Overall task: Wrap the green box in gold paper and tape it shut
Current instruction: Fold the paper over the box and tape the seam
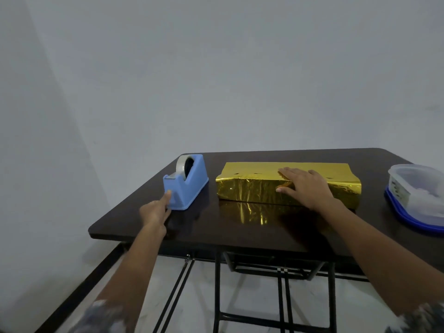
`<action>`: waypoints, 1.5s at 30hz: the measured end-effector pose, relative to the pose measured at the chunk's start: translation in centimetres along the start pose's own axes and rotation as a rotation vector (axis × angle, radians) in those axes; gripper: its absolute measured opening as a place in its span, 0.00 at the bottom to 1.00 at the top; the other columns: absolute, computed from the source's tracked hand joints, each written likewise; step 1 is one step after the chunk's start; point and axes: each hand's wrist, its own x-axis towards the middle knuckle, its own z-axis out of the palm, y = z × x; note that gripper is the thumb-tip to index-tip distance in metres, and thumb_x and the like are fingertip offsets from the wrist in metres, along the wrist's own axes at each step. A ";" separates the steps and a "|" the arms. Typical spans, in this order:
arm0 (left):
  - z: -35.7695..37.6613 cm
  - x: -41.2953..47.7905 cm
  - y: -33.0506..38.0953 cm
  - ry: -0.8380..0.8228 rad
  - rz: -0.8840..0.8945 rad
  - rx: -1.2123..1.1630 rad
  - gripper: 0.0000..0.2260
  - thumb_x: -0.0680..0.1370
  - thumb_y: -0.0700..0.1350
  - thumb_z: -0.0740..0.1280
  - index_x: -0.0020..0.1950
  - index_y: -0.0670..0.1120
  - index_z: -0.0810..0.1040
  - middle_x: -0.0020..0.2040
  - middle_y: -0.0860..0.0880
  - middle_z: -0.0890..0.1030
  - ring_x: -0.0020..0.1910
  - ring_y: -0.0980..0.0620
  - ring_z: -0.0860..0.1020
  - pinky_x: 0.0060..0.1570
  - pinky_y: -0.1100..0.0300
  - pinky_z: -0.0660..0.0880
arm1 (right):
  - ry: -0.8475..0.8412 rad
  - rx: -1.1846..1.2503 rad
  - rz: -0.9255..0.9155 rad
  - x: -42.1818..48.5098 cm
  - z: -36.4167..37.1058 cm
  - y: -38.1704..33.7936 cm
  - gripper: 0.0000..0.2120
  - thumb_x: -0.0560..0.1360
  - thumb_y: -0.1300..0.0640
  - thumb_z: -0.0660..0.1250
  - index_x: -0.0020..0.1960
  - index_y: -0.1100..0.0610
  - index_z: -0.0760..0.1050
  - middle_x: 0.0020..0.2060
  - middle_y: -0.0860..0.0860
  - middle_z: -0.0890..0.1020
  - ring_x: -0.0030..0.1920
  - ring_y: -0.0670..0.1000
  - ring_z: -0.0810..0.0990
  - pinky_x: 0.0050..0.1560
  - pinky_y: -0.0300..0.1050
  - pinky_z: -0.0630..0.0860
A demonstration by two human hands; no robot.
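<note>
- Gold-wrapped box (252, 188) lies under my right hand (305, 188), fingers (292, 174) flat, pressing its top.
- My left hand (155, 212) touches the blue tape dispenser (186, 186) with one straight finger.
- Both stand apart on the dark bench (216, 229); a plastic container (418, 193) sits far right.

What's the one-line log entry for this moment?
right hand: flat on gold-wrapped box | left hand: index finger touching blue tape dispenser | tape on seam: cannot tell | aside: plastic container, far right
</note>
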 end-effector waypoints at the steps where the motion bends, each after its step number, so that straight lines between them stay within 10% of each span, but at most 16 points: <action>1: 0.1 -0.8 -0.3 0.010 0.056 0.012 0.14 0.73 0.44 0.73 0.33 0.43 0.69 0.35 0.47 0.75 0.36 0.53 0.74 0.41 0.56 0.76 | -0.015 0.013 -0.005 0.0 0.0 0.1 0.34 0.76 0.36 0.51 0.77 0.49 0.49 0.74 0.49 0.62 0.73 0.51 0.61 0.72 0.51 0.57; 7: 4.3 -5.6 0.9 -0.333 0.392 0.094 0.16 0.74 0.49 0.70 0.37 0.37 0.76 0.37 0.48 0.77 0.40 0.58 0.77 0.48 0.56 0.77 | 0.118 0.628 -0.010 -0.2 -0.7 0.9 0.32 0.77 0.40 0.54 0.77 0.50 0.49 0.76 0.49 0.54 0.75 0.50 0.55 0.72 0.50 0.55; 19: 18.8 -6.7 4.5 -1.140 0.402 0.742 0.12 0.78 0.51 0.65 0.48 0.44 0.80 0.51 0.46 0.83 0.51 0.51 0.81 0.48 0.59 0.78 | 0.225 1.237 0.274 0.1 -1.7 1.7 0.21 0.82 0.47 0.49 0.60 0.57 0.75 0.57 0.48 0.73 0.59 0.44 0.68 0.56 0.40 0.62; 38: 22.5 -5.9 4.7 -1.276 0.375 1.071 0.15 0.77 0.56 0.64 0.41 0.45 0.79 0.43 0.49 0.79 0.43 0.54 0.74 0.44 0.60 0.69 | 0.199 1.162 0.250 0.4 -1.0 1.7 0.22 0.82 0.47 0.49 0.66 0.58 0.70 0.63 0.53 0.75 0.58 0.46 0.70 0.56 0.41 0.64; 45: 21.8 -5.5 6.1 -1.065 0.281 0.686 0.16 0.76 0.56 0.65 0.42 0.43 0.79 0.41 0.47 0.80 0.40 0.53 0.77 0.40 0.61 0.73 | 0.178 0.983 0.185 0.5 -0.4 1.9 0.27 0.79 0.44 0.56 0.73 0.57 0.61 0.71 0.53 0.66 0.71 0.52 0.64 0.66 0.46 0.62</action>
